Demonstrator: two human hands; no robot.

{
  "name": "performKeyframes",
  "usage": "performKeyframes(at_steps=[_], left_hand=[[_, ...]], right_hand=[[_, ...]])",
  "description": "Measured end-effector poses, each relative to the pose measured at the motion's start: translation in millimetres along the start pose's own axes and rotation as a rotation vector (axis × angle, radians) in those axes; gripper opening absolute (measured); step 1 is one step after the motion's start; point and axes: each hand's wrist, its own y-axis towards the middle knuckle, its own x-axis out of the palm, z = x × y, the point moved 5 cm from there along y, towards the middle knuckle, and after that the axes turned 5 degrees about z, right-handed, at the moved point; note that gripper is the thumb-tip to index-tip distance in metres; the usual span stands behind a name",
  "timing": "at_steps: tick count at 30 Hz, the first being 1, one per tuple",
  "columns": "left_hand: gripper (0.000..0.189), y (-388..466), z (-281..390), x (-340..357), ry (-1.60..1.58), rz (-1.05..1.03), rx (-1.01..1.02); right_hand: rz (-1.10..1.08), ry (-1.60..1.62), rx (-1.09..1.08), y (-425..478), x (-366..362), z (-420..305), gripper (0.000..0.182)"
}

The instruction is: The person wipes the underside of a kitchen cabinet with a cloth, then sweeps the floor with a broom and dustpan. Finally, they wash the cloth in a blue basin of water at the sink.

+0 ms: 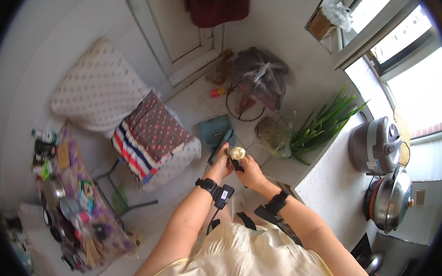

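Note:
Both hands meet in front of me, above the tiled floor. Between them is a small dark object (236, 164) with a shiny, round, pale-gold piece (238, 153) at its far end; its exact kind is unclear. My left hand (222, 163) closes on it from the left, thumb pointing away from me. From the other side my right hand (251, 171) grips it, fingertips near the gold piece. The fingers partly hide the dark part. Just beyond the hands, a blue-grey dustpan-like object (212, 128) rests on the floor.
Green leafy stalks (320, 124) stick out beside the right-hand counter (322, 181), which bears a rice cooker (371, 147) and a lidded pan (393, 199). Left are folded bedding (156, 130) and a cluttered table (115, 235). A tied plastic bag (260, 73) stands near the door.

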Motion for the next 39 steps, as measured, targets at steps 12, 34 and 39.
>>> performKeyframes(at_steps=[12,34,39], left_hand=[[0.051,116.7,166.2,19.0,0.332,-0.14,0.067],[0.048,-5.0,150.8,49.5,1.224,-0.072,-0.065],[0.05,-115.2,9.0,145.9,1.689,-0.419,0.072]], right_hand=[[0.206,0.072,0.068,172.5,-4.2,-37.0,0.056],[0.765,0.256,0.087,-92.7,-72.9,12.4,0.074],[1.127,0.205,0.164,-220.7,-71.3,32.0,0.069]])
